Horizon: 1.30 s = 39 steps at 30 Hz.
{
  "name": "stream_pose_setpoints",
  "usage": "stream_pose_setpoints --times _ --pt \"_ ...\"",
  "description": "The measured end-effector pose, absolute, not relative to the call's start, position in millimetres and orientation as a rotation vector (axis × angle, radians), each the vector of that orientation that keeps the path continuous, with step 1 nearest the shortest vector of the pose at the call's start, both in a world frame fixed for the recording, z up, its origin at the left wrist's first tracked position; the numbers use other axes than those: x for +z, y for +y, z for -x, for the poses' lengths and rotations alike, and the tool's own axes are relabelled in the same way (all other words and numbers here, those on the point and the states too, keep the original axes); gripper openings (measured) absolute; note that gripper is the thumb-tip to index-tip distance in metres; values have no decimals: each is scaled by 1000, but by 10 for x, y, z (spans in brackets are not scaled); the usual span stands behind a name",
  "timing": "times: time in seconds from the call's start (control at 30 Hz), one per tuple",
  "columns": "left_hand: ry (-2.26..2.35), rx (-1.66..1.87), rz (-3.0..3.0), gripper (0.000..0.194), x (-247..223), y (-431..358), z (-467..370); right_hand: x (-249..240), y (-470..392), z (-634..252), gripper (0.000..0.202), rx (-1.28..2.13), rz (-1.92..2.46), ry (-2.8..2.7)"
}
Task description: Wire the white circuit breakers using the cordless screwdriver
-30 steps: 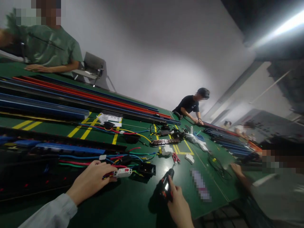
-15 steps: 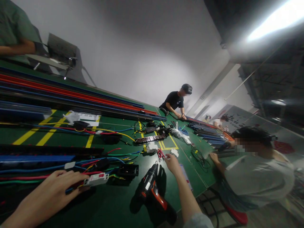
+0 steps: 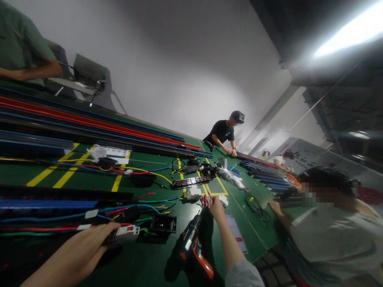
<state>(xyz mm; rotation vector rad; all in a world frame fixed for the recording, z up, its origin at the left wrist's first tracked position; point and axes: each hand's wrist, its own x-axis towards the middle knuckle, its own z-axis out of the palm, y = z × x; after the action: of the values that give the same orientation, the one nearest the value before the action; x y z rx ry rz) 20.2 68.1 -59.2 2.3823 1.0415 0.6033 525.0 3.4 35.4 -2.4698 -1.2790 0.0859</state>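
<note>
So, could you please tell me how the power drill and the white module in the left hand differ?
The power drill is black and orange; the white module has a red part. The power drill looks clearly larger than the white module. The power drill rests on the green table, while the white module is held by the left hand. Both are toward the table's near side.

A chair is standing before the pale wall, and a ceiling lamp is glowing at upper right. A person in a green shirt is showing at left, partly cropped; a person in a black shirt is leaning over the green table. A long red strip is lying lengthwise. A phone is lying near a coiled cable.
</note>
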Motion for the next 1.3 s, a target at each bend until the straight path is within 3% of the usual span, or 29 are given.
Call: stream_pose_setpoints --times 0.1,0.27,0.5,0.87,1.3 --pt "1048 620 -2397 53 -575 617 -225 422 -121 -5052 24 85 2358 -1341" --pt "992 573 -2368 43 -127 472 -305 478 -436 -4104 33 207 2087 -1561" --pt "915 444 -2320 23 301 428 -409 542 -616 -2863 28 252 1816 -1999" --pt "919 495 -2169 35 234 455 -349 350 -605 -2626 25 1 1700 -1938" --pt "934 506 -2142 33 182 469 -362 238 -636 -2597 27 -70 1706 -1937"
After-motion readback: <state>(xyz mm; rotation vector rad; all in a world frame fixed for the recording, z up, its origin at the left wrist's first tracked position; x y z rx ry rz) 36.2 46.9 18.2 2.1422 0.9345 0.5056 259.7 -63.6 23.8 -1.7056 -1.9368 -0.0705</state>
